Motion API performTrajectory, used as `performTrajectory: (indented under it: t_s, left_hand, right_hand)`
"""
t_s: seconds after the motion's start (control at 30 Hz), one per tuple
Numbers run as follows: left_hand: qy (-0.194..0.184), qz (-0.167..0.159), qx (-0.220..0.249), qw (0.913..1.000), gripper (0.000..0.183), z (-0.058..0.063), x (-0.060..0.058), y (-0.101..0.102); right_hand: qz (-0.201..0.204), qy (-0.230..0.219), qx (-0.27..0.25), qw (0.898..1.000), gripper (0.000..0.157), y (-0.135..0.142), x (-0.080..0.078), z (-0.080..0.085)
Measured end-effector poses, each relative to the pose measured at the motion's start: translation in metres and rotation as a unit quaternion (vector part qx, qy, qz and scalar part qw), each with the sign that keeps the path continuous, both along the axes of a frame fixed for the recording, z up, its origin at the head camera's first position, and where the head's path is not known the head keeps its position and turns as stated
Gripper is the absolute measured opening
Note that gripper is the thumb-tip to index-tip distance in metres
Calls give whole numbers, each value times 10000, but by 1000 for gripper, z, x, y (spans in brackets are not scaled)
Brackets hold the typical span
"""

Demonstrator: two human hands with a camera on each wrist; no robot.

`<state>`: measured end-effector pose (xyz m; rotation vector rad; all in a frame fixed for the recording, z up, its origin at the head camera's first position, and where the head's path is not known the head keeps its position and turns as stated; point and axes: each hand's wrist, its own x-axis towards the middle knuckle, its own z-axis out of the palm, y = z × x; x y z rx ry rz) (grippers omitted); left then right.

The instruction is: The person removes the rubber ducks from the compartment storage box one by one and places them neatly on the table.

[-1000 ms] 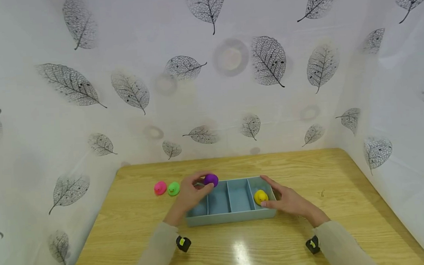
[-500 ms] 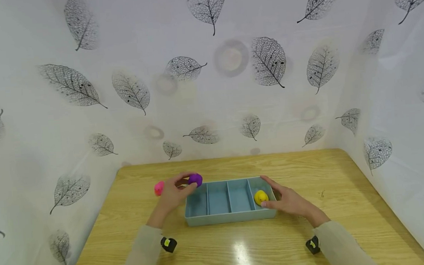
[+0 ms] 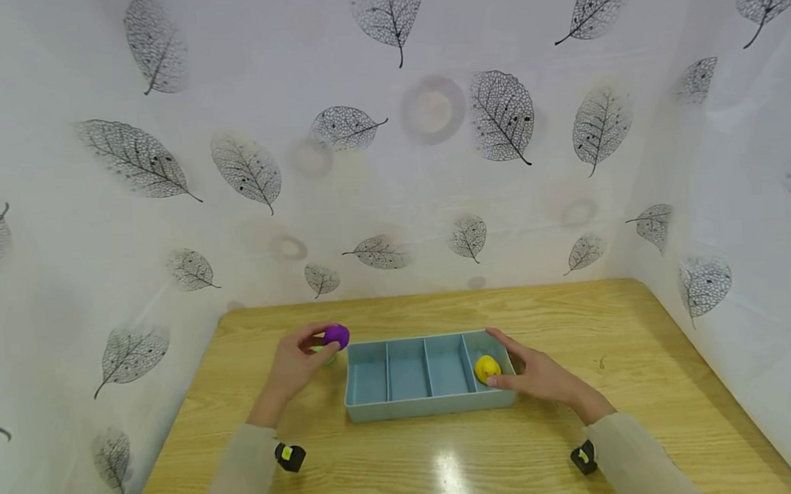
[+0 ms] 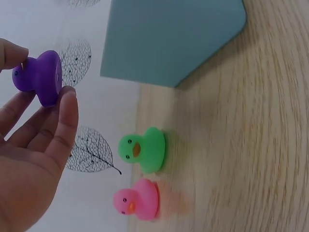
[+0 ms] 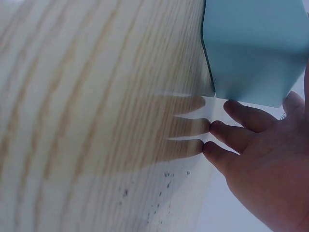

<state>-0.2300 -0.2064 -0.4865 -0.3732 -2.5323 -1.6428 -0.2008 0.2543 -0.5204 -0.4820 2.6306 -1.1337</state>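
My left hand (image 3: pixel 296 365) pinches a purple rubber duck (image 4: pixel 46 77) between thumb and fingers, raised just left of the tray. Behind that hand, a green rubber duck (image 4: pixel 148 151) shows only in part in the head view; the pink rubber duck (image 4: pixel 140 199) is hidden there but plain in the left wrist view. The blue-grey tray (image 3: pixel 429 406) has several compartments, and a yellow rubber duck (image 3: pixel 487 368) sits in the rightmost one. At the tray's right end rests my right hand (image 3: pixel 539 374), fingers fairly straight, its thumb over the rim beside the yellow duck.
The wooden table (image 3: pixel 395 470) carries the tray near its middle. A white curtain (image 3: pixel 392 194) with leaf prints stands behind the table and along both sides. Each wrist wears a small black device (image 3: pixel 290 457).
My left hand has moved left with the purple duck, from over the tray to beside its left end. It now covers the pink duck. The right hand and tray have stayed put.
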Motion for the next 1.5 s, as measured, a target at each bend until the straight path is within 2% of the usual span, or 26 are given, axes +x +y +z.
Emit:
performTrajectory:
  t_s: [0.33, 0.5, 0.73, 0.93, 1.1, 1.33, 1.5]
  left_hand:
    - [-263, 324, -110, 9991, 40, -3, 1, -19]
    - [-171, 387, -200, 9989, 40, -5, 3, -29]
    - [-165, 757, -508, 9957, 41, -4, 3, -48]
    - [-338, 1023, -349, 9936, 46, -1, 3, -66]
    - [-285, 1023, -191, 9942, 46, -5, 1, -80]
    - [-98, 1164, -826, 9897, 45, -8, -2, -91]
    - [-335, 1195, -1062, 9866, 49, -10, -2, -95]
  right_hand:
    - [-35, -107, -60, 9999, 93, 1, -1, -4]
    - [-57, -122, -77, 9999, 92, 1, -1, -5]
    - [8, -80, -76, 9999, 94, 1, -2, -6]
    - [18, -59, -82, 9999, 94, 0, -2, -5]
    - [5, -53, -98, 9999, 93, 0, -1, -4]
    - [-5, -11, -62, 10000, 94, 0, -2, -5]
    - [-22, -12, -49, 10000, 94, 0, -2, -6]
